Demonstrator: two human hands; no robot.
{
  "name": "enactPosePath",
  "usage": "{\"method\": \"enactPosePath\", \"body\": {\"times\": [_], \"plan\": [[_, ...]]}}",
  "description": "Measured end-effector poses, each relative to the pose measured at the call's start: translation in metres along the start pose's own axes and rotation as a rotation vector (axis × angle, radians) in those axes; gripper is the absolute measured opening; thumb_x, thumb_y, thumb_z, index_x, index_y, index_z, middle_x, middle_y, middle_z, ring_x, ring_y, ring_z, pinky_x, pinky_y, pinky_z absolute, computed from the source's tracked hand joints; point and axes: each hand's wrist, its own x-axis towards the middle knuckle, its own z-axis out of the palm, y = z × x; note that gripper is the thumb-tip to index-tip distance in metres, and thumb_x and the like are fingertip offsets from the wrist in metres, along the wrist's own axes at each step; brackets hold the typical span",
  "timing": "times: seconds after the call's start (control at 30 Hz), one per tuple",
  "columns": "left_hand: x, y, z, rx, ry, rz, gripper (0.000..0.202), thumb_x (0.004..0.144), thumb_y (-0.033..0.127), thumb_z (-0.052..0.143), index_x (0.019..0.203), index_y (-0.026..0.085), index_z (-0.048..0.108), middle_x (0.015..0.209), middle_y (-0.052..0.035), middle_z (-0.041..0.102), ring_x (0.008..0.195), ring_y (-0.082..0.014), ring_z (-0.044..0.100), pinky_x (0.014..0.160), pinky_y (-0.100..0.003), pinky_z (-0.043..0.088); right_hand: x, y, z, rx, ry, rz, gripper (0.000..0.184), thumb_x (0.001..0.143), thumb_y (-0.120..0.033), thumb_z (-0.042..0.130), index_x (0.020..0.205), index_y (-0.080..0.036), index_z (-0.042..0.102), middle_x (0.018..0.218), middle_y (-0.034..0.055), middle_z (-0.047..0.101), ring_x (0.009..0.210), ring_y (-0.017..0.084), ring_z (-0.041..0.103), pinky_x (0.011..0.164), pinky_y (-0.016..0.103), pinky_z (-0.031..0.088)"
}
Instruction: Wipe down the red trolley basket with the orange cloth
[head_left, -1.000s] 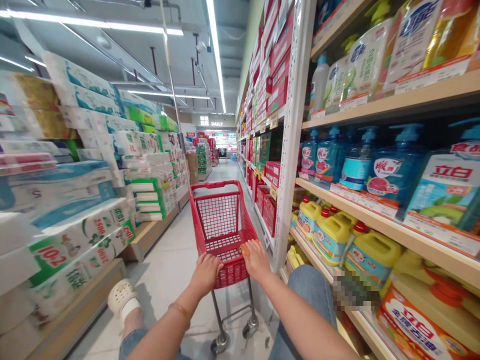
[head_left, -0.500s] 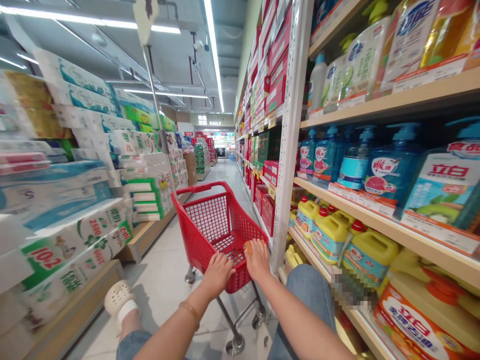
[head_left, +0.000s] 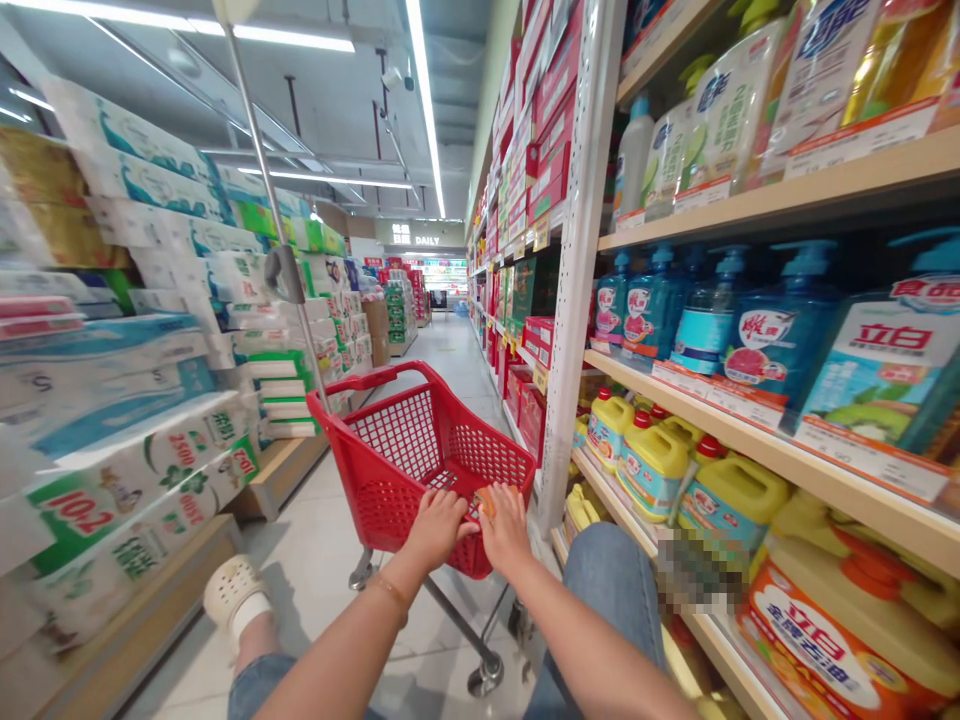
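A small red plastic shopping cart (head_left: 375,495) on metal legs with wheels stands before my knees. A thin grey pole rises from its far left corner. On the cart's near rim, my left hand (head_left: 436,528) is closed, its fingers curled over the edge. Just beside it, my right hand (head_left: 504,528) also grips the rim, near the cart's right corner. A small orange piece (head_left: 486,502) shows by the right fingers; what it is I cannot tell. The mesh basket's visible floor holds nothing I can make out.
Shelves on the right carry blue pump bottles (head_left: 780,320) and yellow jugs (head_left: 652,465), close to my right knee. Stacked tissue packs (head_left: 142,490) stand on a low wooden platform at left. A tiled aisle (head_left: 454,345) runs ahead between them.
The cart has turned slightly, its far end and pole swinging to the left. Both hands have stayed on the rim and shifted a little left with it.
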Motion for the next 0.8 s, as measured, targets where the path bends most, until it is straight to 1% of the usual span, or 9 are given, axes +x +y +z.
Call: {"method": "enactPosePath", "body": {"times": [0.07, 0.13, 0.23, 0.33, 0.4, 0.47, 0.57, 0.7, 0.8], "plan": [[0.0, 0.0, -0.001, -0.006, 0.011, -0.019, 0.043, 0.091, 0.055, 0.029, 0.097, 0.021, 0.056, 0.097, -0.0065, 0.059, 0.096, -0.0221, 0.048, 0.096, -0.041, 0.029, -0.007, 0.004, -0.004, 0.02, -0.026, -0.092, 0.049, 0.097, -0.037, 0.032, 0.14, -0.015, 0.04, 0.146, 0.0086, 0.039, 0.138, 0.022, 0.026, 0.114, 0.046, 0.017], [-0.001, -0.007, -0.004, -0.003, 0.037, -0.064, 0.044, 0.091, 0.056, 0.03, 0.099, 0.021, 0.056, 0.099, -0.0071, 0.059, 0.099, -0.0223, 0.048, 0.097, -0.04, 0.027, -0.009, 0.015, -0.012, 0.029, -0.049, -0.133, 0.049, 0.097, -0.038, 0.031, 0.142, -0.018, 0.037, 0.147, 0.0064, 0.037, 0.139, 0.02, 0.025, 0.115, 0.044, 0.018], [-0.002, -0.017, -0.009, 0.021, 0.058, -0.15, 0.044, 0.09, 0.056, 0.031, 0.101, 0.023, 0.057, 0.103, -0.0069, 0.058, 0.101, -0.0221, 0.048, 0.099, -0.04, 0.026, -0.002, 0.026, -0.018, 0.005, -0.037, -0.055, 0.05, 0.097, -0.037, 0.03, 0.142, -0.017, 0.036, 0.147, 0.0075, 0.036, 0.138, 0.021, 0.027, 0.114, 0.046, 0.019], [0.002, -0.013, -0.006, 0.047, 0.046, -0.207, 0.043, 0.09, 0.057, 0.033, 0.097, 0.023, 0.059, 0.099, -0.0064, 0.059, 0.1, -0.0226, 0.048, 0.098, -0.041, 0.027, 0.002, 0.013, -0.008, -0.04, 0.036, 0.056, 0.049, 0.097, -0.034, 0.031, 0.139, -0.011, 0.041, 0.144, 0.0129, 0.04, 0.137, 0.025, 0.03, 0.113, 0.05, 0.02], [0.005, -0.004, -0.003, 0.063, 0.067, -0.241, 0.043, 0.089, 0.057, 0.034, 0.096, 0.023, 0.059, 0.097, -0.0062, 0.06, 0.1, -0.0228, 0.048, 0.098, -0.042, 0.026, -0.001, -0.001, 0.001, -0.051, 0.08, 0.016, 0.049, 0.096, -0.033, 0.033, 0.138, -0.009, 0.042, 0.142, 0.0143, 0.042, 0.136, 0.026, 0.031, 0.113, 0.05, 0.019], [0.006, 0.0, -0.002, 0.056, 0.084, -0.235, 0.04, 0.09, 0.055, 0.035, 0.094, 0.023, 0.059, 0.097, -0.0056, 0.06, 0.099, -0.022, 0.049, 0.097, -0.041, 0.027, -0.006, -0.007, 0.005, -0.044, 0.101, -0.078, 0.05, 0.095, -0.033, 0.035, 0.138, -0.009, 0.041, 0.142, 0.0135, 0.043, 0.136, 0.024, 0.031, 0.113, 0.048, 0.019], [0.001, -0.009, -0.008, 0.049, 0.103, -0.224, 0.04, 0.091, 0.054, 0.035, 0.092, 0.021, 0.059, 0.095, -0.0056, 0.06, 0.095, -0.0211, 0.05, 0.096, -0.04, 0.029, -0.009, 0.006, -0.002, -0.035, 0.09, -0.126, 0.048, 0.094, -0.031, 0.036, 0.138, -0.012, 0.042, 0.14, 0.0115, 0.046, 0.133, 0.023, 0.036, 0.113, 0.045, 0.023], [-0.006, -0.029, -0.017, 0.142, 0.179, -0.374, 0.041, 0.088, 0.056, 0.039, 0.091, 0.021, 0.06, 0.096, -0.0081, 0.06, 0.1, -0.0249, 0.048, 0.101, -0.048, 0.023, 0.001, 0.031, -0.013, -0.052, 0.07, -0.062, 0.049, 0.093, -0.03, 0.037, 0.138, -0.012, 0.042, 0.142, 0.011, 0.044, 0.135, 0.023, 0.033, 0.113, 0.045, 0.022], [-0.004, -0.022, -0.017, 0.166, 0.163, -0.438, 0.039, 0.089, 0.053, 0.039, 0.092, 0.021, 0.061, 0.096, -0.0085, 0.06, 0.101, -0.0255, 0.048, 0.103, -0.05, 0.021, 0.009, 0.021, -0.005, -0.083, 0.088, 0.077, 0.05, 0.094, -0.031, 0.035, 0.138, -0.007, 0.043, 0.143, 0.0155, 0.041, 0.137, 0.027, 0.03, 0.113, 0.048, 0.019]]}}
